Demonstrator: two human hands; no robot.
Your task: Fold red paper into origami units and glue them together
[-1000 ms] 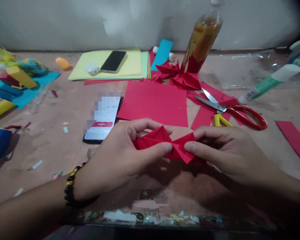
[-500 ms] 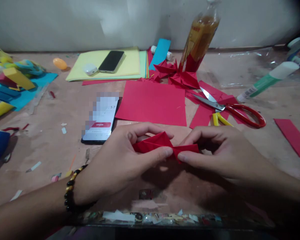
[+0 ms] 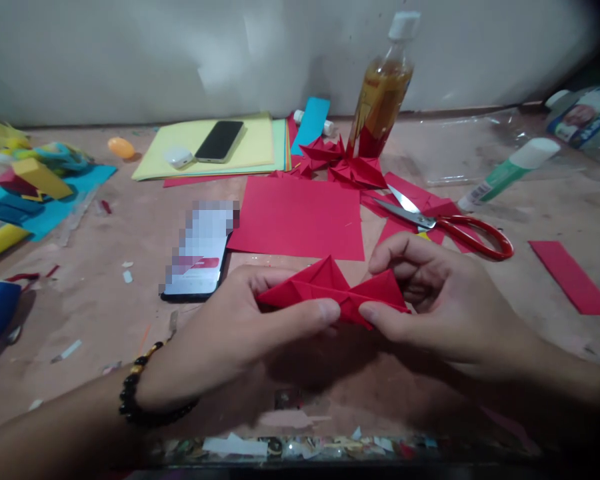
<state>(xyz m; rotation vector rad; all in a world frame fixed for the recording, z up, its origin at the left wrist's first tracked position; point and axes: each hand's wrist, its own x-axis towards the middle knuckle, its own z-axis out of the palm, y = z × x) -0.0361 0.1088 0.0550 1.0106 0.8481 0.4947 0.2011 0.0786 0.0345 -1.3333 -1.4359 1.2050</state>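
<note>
Both hands hold a folded red paper piece (image 3: 330, 288) with two pointed flaps, just above the table near its front edge. My left hand (image 3: 230, 333) pinches its left half, thumb on the near fold, and wears a dark bead bracelet at the wrist. My right hand (image 3: 440, 303) pinches the right flap between thumb and curled fingers. A flat red paper sheet (image 3: 297, 217) lies just beyond the hands.
A phone with a lit screen (image 3: 197, 257) lies left of the red sheet. Red-handled scissors (image 3: 445, 223) rest on red scraps at right. A bottle of amber liquid (image 3: 380, 93), finished red folded pieces (image 3: 350, 167), a glue stick (image 3: 505, 173), yellow sheets (image 3: 260, 143) with a dark phone (image 3: 219, 140) lie behind.
The paper piece has been raised and tilted so both flaps stand up and face me. My right thumb has shifted onto the right flap's near edge. The view dipped slightly.
</note>
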